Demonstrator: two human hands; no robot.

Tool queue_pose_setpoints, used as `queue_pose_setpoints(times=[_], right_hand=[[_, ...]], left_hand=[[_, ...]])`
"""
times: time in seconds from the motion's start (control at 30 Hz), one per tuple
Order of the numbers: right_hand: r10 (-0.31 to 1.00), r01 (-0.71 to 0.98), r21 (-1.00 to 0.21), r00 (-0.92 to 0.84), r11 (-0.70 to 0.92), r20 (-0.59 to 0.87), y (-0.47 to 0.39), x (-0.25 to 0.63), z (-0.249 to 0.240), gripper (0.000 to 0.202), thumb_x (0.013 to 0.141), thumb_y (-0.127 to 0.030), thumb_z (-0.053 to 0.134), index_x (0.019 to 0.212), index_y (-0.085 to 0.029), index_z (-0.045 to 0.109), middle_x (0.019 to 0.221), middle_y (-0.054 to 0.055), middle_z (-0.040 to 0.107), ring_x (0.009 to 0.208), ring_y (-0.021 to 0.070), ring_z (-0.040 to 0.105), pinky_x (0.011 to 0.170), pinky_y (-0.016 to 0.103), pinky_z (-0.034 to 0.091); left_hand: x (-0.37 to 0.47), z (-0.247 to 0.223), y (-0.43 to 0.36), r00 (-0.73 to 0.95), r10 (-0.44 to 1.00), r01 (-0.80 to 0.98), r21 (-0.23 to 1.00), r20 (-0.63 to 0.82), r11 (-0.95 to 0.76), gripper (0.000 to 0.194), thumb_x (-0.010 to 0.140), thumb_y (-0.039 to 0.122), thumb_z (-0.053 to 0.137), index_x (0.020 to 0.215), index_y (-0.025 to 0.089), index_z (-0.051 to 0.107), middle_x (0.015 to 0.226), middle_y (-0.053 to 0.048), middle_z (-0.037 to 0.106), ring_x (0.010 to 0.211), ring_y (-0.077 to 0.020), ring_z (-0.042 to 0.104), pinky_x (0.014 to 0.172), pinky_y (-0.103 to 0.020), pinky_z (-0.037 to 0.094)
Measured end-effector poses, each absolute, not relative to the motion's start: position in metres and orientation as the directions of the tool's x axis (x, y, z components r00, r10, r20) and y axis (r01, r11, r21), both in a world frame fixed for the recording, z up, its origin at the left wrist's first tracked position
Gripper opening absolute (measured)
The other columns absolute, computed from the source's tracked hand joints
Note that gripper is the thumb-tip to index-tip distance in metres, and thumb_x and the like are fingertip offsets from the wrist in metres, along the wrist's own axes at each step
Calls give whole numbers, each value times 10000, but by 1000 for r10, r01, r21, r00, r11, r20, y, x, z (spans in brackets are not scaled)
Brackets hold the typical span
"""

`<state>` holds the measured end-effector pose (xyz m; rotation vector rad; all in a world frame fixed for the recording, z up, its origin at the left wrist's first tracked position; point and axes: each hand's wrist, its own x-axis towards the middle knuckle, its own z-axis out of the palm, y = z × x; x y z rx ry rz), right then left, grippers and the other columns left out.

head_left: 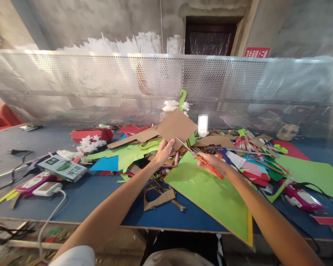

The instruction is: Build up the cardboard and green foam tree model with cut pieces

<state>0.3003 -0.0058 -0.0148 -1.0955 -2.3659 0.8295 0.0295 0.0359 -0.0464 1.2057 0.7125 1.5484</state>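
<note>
My left hand [165,151] grips the lower edge of a square piece of brown cardboard [177,126], thumb on its face, and holds it tilted up above the cluttered table. Orange-handled scissors [208,165] are in my right hand [212,162], their blades pointing up and left at the cardboard's lower right part. Whether the blades cut into it is too small to tell. Below my right hand lies a large green sheet [211,195]. Green paper scraps [127,154] and more cardboard strips lie behind and left of my left hand.
A blue table [97,207] carries a milk carton [62,168], a white adapter with a cable [47,188], a red case [91,135] and a purple object [301,195] on the right. Cardboard scraps [159,199] lie near the front edge. A perforated metal screen [100,88] stands behind.
</note>
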Motion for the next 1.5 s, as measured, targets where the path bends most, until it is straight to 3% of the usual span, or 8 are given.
queue_pose_setpoints(times=[0.2,0.5,0.73,1.17,1.5], right_hand=[[777,552,-637,-618,538,119,-7,296,-13,562,992,-710,528,1151,-185,652,788,13,634,719,201,595,663,288,392],[857,612,-638,-491,468,158,-24,278,-3,507,994,-666,546,895,-187,675,701,23,642,671,214,601,636,288,374],[850,596,-620,-461,510,256,-25,272,-15,492,1008,-650,534,875,-200,682,696,21,644,688,205,595,645,273,376],[837,618,-572,-468,539,283,-29,268,-16,498,1022,-662,471,788,-231,557,639,0,543,635,191,530,621,283,319],[850,647,-555,-436,524,294,-27,266,-20,471,1016,-646,509,848,-225,637,626,2,577,619,197,563,608,277,311]], left_hand=[[31,-47,36,-13,948,-364,881,319,-302,516,764,580,872,885,200,543,648,84,460,466,-40,331,434,-195,245],[27,-43,33,29,930,-322,884,366,-338,562,770,645,842,858,220,484,582,117,367,453,-48,305,434,-191,243],[28,-31,26,5,937,-307,892,349,-331,600,723,656,857,831,226,453,586,116,367,449,-47,314,435,-194,237],[34,-36,24,34,924,-279,891,381,-358,558,777,664,818,829,219,484,554,112,361,437,-54,306,426,-206,256],[35,-39,25,65,921,-316,884,384,-346,514,805,598,823,813,217,478,574,101,371,434,-52,341,418,-190,258]])
